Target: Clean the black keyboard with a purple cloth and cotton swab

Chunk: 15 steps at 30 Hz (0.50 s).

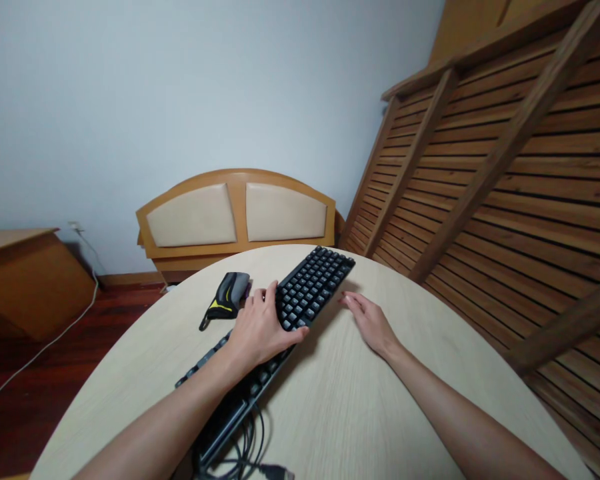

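Observation:
A black keyboard [307, 287] lies diagonally over the table, its far end pointing up and right and its right edge tilted up off the surface. Across its middle, my left hand [260, 327] grips it, thumb on the near edge and fingers over the keys. My right hand [373, 323] is just right of the keyboard, above the tabletop, with thumb and fingertips pressed together. Whether anything small is between those fingertips cannot be made out. A coiled black cable [247, 443] with a USB plug [275, 472] lies by the keyboard's near end, partly hidden.
The round pale table [380, 413] holds a grey, black and yellow pouch [230, 297] with a loop, left of the keyboard. Behind stands a padded headboard [240, 177]. Slatted wooden panels [480, 167] lean at right. A desk [30, 280] and white cord [55, 340] are at left.

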Available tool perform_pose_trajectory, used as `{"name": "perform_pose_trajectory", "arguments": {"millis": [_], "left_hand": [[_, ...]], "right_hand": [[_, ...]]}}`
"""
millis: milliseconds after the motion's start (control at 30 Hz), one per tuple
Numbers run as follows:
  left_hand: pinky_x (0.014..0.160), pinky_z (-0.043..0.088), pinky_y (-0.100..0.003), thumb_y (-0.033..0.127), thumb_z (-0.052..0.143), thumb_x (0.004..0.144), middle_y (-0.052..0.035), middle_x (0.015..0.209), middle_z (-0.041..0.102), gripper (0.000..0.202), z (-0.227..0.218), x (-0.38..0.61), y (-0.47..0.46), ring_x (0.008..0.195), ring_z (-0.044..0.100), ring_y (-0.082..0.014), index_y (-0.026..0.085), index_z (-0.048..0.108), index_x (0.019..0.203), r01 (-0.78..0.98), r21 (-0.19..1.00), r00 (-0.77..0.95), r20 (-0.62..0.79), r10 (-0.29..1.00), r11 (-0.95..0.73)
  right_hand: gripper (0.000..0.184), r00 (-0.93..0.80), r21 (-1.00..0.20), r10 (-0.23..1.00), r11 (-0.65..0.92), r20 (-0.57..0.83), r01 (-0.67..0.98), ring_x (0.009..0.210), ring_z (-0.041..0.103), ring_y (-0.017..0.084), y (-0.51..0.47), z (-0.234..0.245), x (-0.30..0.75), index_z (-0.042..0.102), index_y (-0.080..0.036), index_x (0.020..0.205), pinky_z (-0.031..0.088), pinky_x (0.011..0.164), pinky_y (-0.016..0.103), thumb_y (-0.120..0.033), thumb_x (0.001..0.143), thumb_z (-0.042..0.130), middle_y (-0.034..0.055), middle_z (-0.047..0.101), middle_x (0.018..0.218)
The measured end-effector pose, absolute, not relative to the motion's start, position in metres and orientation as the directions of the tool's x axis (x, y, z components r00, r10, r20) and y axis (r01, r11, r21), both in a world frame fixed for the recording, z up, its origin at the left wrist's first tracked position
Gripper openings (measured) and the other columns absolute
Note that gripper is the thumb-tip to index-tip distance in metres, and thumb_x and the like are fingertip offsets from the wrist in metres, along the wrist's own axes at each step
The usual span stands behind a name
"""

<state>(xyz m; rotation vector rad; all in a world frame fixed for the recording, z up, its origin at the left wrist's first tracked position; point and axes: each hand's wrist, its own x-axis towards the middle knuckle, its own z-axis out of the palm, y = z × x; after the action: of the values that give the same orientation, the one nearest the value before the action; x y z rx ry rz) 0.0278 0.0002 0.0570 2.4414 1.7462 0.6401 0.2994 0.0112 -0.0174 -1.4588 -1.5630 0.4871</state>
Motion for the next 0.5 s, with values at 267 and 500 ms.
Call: {"name": "perform_pose_trajectory", "arguments": {"millis": [267, 500], "left_hand": [[0.096, 0.048, -0.053, 0.071, 0.068, 0.07, -0.0247, 0.127, 0.057, 0.101, 0.038, 0.041, -0.008, 0.116, 0.058, -0.0446, 0.013, 0.038, 0.147, 0.878, 0.315, 0.312, 0.191, 0.931, -0.359], [0.092, 0.049, -0.052, 0.079, 0.064, 0.071, -0.022, 0.121, 0.06, 0.097, 0.026, 0.046, -0.011, 0.112, 0.061, -0.0428, 0.017, 0.042, 0.142, 0.871, 0.313, 0.319, 0.222, 0.921, -0.377]], "right_hand": [[0.055, 0.163, -0.879, 0.936, 0.22, 0.313, 0.423, 0.111, 0.069, 0.029, 0.017, -0.025, 0.297, 0.069, -0.018, 0.112, 0.051, 0.102, 0.045, -0.065, 0.096, 0.046, 0.0127, 0.075, 0.116], [0.051, 0.154, -0.865, 0.947, 0.182, 0.283, 0.467, 0.095, 0.073, 0.029, 0.016, -0.027, 0.299, 0.068, -0.019, 0.1, 0.053, 0.09, 0.041, -0.065, 0.093, 0.048, 0.0119, 0.077, 0.099]]}}
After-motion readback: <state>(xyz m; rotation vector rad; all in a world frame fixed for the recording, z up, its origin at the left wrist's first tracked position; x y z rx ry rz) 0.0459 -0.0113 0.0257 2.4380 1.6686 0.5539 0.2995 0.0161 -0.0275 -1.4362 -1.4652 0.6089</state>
